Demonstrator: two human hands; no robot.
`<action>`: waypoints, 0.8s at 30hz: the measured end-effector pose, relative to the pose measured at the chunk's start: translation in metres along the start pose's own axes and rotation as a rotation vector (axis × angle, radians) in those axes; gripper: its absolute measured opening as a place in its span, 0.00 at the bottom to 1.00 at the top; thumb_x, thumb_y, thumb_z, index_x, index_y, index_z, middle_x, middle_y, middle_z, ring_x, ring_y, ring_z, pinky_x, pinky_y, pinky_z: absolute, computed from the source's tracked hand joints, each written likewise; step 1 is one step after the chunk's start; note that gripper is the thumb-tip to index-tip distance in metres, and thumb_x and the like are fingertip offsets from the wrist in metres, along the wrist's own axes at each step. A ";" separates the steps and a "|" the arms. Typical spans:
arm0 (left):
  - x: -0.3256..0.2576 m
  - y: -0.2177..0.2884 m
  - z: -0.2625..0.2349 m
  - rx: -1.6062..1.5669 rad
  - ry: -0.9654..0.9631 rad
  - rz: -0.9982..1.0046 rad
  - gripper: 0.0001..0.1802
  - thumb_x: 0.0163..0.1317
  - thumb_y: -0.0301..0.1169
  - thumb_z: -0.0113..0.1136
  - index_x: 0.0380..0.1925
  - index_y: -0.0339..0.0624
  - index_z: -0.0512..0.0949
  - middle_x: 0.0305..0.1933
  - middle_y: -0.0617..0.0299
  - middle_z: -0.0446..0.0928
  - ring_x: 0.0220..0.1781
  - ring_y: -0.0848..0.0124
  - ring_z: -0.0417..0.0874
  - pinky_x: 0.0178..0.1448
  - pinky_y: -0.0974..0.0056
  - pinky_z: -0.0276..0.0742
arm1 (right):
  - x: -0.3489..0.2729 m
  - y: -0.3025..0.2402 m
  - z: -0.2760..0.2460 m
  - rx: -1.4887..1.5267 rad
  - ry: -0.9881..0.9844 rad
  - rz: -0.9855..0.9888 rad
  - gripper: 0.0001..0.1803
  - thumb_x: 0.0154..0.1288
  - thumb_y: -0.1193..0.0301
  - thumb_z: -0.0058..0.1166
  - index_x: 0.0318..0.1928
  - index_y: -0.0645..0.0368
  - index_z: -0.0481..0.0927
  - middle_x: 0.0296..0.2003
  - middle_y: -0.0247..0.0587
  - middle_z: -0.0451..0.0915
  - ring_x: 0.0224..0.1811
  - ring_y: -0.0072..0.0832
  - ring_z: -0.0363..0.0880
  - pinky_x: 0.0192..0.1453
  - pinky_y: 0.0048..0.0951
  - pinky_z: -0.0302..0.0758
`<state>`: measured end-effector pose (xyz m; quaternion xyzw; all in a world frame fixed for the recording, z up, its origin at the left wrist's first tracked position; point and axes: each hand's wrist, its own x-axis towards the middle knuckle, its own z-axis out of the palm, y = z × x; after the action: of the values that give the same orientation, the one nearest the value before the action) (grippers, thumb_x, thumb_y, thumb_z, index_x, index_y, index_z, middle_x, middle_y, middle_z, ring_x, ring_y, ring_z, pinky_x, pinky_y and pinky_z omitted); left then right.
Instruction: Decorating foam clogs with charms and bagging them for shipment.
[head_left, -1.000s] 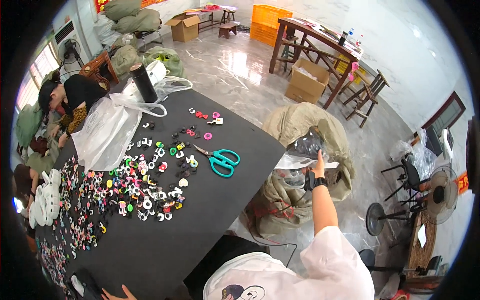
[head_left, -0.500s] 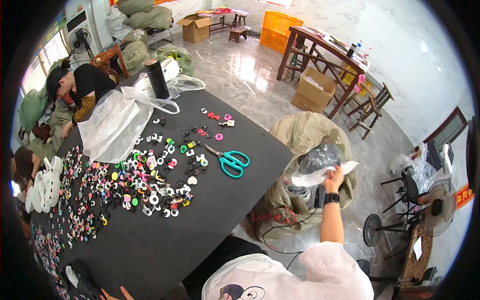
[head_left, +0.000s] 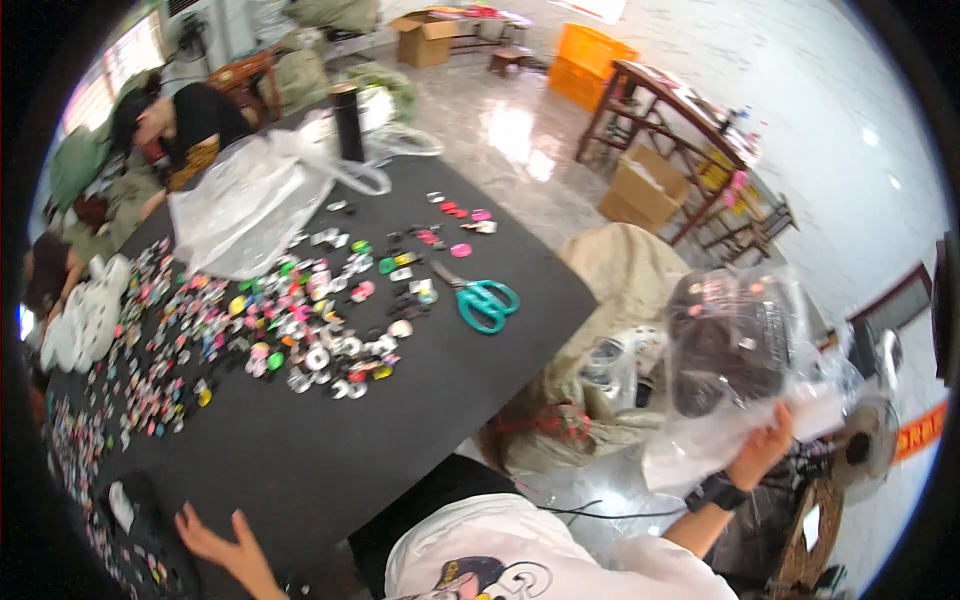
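Observation:
My right hand (head_left: pixel 764 446) is closed on the lower edge of a clear plastic bag (head_left: pixel 690 455), raised to the right of the table. A pair of black clogs (head_left: pixel 735 335) shows through the plastic, slightly blurred. At the table's near left my left hand (head_left: pixel 228 545) is spread open and holds nothing. Beside it lies a black clog (head_left: pixel 150 530) with a white patch, partly lost in the dark rim. Small colourful shoe charms (head_left: pixel 290 330) cover much of the black table (head_left: pixel 330 470). Teal-handled scissors (head_left: pixel 487 303) lie right of the charms.
Below the raised bag, an open fabric sack (head_left: pixel 620 250) holds more plastic-wrapped things. An empty-looking plastic bag (head_left: pixel 240 210), a dark bottle (head_left: pixel 347 122) and white clogs (head_left: pixel 88 320) rest on the table. Another person (head_left: pixel 195 125) bends over at the far left.
My right hand has lifted the bagged clogs from the sack, up and to the right. My left hand has come further into view, fingers spread. The whole view has shifted slightly.

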<state>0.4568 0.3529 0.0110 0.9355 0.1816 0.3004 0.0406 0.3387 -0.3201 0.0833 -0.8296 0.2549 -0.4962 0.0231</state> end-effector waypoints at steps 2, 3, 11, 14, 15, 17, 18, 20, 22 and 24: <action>0.003 0.036 -0.013 -0.184 -0.079 0.007 0.40 0.60 0.41 0.63 0.68 0.36 0.59 0.73 0.41 0.50 0.76 0.48 0.49 0.76 0.45 0.46 | -0.017 0.075 -0.002 0.300 0.110 0.007 0.21 0.65 0.71 0.56 0.56 0.65 0.72 0.56 0.47 0.74 0.58 0.39 0.73 0.65 0.40 0.67; -0.001 0.047 -0.015 -0.230 -0.103 0.016 0.41 0.59 0.41 0.64 0.68 0.36 0.60 0.73 0.42 0.50 0.75 0.47 0.50 0.76 0.46 0.47 | -0.017 0.078 0.007 0.383 0.220 -0.025 0.25 0.64 0.63 0.59 0.57 0.65 0.72 0.55 0.48 0.74 0.56 0.40 0.75 0.64 0.42 0.69; -0.029 0.081 -0.025 -1.389 -0.557 -0.200 0.43 0.60 0.37 0.66 0.71 0.40 0.54 0.71 0.50 0.58 0.73 0.58 0.60 0.71 0.54 0.58 | -0.108 -0.075 0.177 1.786 -0.749 0.651 0.21 0.62 0.64 0.56 0.50 0.67 0.75 0.43 0.48 0.79 0.45 0.38 0.79 0.50 0.39 0.76; -0.053 0.060 -0.022 -1.704 -0.499 -0.480 0.45 0.61 0.37 0.66 0.72 0.41 0.50 0.73 0.51 0.57 0.74 0.58 0.59 0.72 0.53 0.57 | -0.132 -0.222 0.184 2.159 -1.227 0.974 0.20 0.60 0.65 0.55 0.48 0.67 0.76 0.38 0.48 0.81 0.40 0.37 0.81 0.44 0.38 0.79; -0.062 0.055 -0.020 -1.832 -0.440 -0.612 0.46 0.61 0.37 0.66 0.73 0.42 0.49 0.73 0.52 0.56 0.75 0.58 0.58 0.73 0.53 0.56 | -0.137 -0.248 0.185 2.255 -1.386 1.093 0.20 0.60 0.65 0.55 0.47 0.68 0.77 0.36 0.48 0.81 0.38 0.37 0.82 0.42 0.38 0.80; -0.054 0.057 -0.046 -1.831 -0.257 -0.729 0.39 0.63 0.37 0.63 0.69 0.39 0.56 0.68 0.54 0.65 0.70 0.58 0.67 0.72 0.51 0.62 | -0.137 -0.289 0.179 2.163 -1.756 1.250 0.18 0.58 0.68 0.53 0.44 0.68 0.77 0.27 0.44 0.80 0.27 0.33 0.79 0.31 0.34 0.78; -0.053 0.053 -0.052 -1.824 -0.161 -0.844 0.36 0.65 0.34 0.60 0.69 0.39 0.57 0.67 0.53 0.67 0.69 0.57 0.69 0.71 0.51 0.64 | -0.130 -0.328 0.170 1.990 -1.918 1.275 0.16 0.56 0.71 0.52 0.43 0.68 0.77 0.20 0.40 0.78 0.17 0.30 0.75 0.21 0.30 0.75; -0.058 0.029 -0.047 -1.827 -0.048 -0.873 0.30 0.67 0.28 0.55 0.68 0.40 0.60 0.66 0.53 0.68 0.66 0.58 0.72 0.69 0.51 0.68 | -0.137 -0.365 0.172 2.028 -2.251 1.222 0.14 0.61 0.67 0.49 0.33 0.68 0.78 0.08 0.34 0.67 0.04 0.26 0.61 0.12 0.31 0.66; -0.062 0.014 -0.043 -1.811 0.004 -0.920 0.29 0.68 0.28 0.55 0.67 0.39 0.61 0.66 0.54 0.69 0.65 0.59 0.72 0.68 0.51 0.69 | -0.149 -0.384 0.178 2.049 -2.265 0.919 0.13 0.61 0.69 0.54 0.42 0.66 0.78 0.14 0.32 0.72 0.06 0.15 0.59 0.11 0.22 0.57; -0.062 0.004 -0.039 -1.774 0.014 -0.950 0.28 0.68 0.29 0.56 0.67 0.39 0.62 0.65 0.54 0.70 0.64 0.60 0.73 0.68 0.51 0.69 | -0.160 -0.394 0.181 1.836 -2.190 0.963 0.13 0.64 0.67 0.55 0.43 0.65 0.78 0.21 0.30 0.75 0.10 0.14 0.59 0.14 0.21 0.55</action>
<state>0.3885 0.3255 0.0092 0.3959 0.2468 0.2851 0.8373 0.5867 0.0547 -0.0235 -0.3167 -0.0377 0.4225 0.8484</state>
